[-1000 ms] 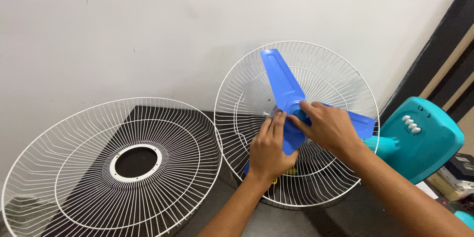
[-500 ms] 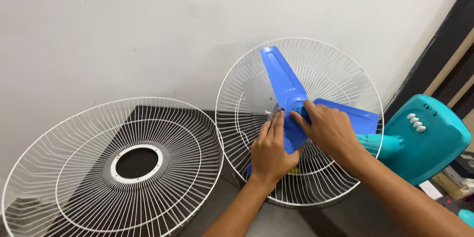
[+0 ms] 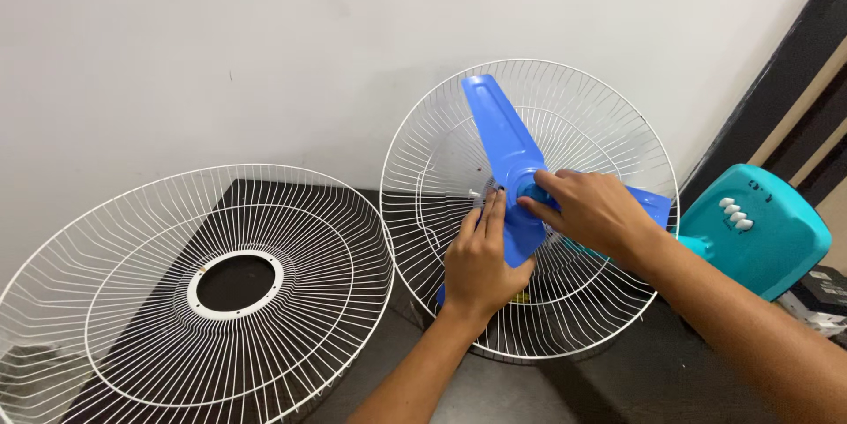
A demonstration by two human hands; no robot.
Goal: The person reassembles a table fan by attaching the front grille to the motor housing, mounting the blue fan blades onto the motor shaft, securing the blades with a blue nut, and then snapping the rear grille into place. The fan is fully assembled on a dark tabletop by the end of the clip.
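A blue three-bladed fan blade (image 3: 500,136) sits in front of a white wire fan guard (image 3: 593,115) that stands upright against the wall. My right hand (image 3: 593,210) pinches the blue hub at the blade's centre. My left hand (image 3: 477,267) grips the lowest blade from below, fingers pointing up toward the hub. The teal fan base (image 3: 760,228) with white buttons lies on its side to the right, its neck running behind the guard.
A second white wire fan guard (image 3: 190,287) with a round centre ring lies tilted at the left on the dark surface (image 3: 618,389). The white wall stands close behind. Dark panels and small boxes sit at the far right.
The view has shifted slightly, so the guard and blade sit a little higher. The right-hand blade has dropped behind my right hand. Both hands keep their hold.
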